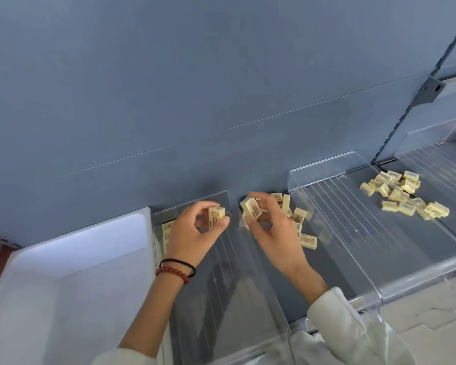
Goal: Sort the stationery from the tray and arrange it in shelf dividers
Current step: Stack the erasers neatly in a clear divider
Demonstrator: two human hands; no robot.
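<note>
My left hand (192, 233) pinches one small cream eraser (216, 215) between thumb and fingers, above the compartment left of a clear shelf divider (263, 280). Just to its right, my right hand (271, 230) grips another cream eraser (251, 208) over the adjoining compartment. Behind and beside the right hand lies a loose group of erasers (300, 225) against the back wall. A few more erasers (166, 233) stand at the left edge of the left compartment, partly hidden by my left hand.
A white tray (71, 280) stands at the left of the shelf. Farther right, past a tall clear divider (334, 206), a heap of cream erasers (403, 193) lies in another compartment. A blue back panel (195, 88) closes the shelf.
</note>
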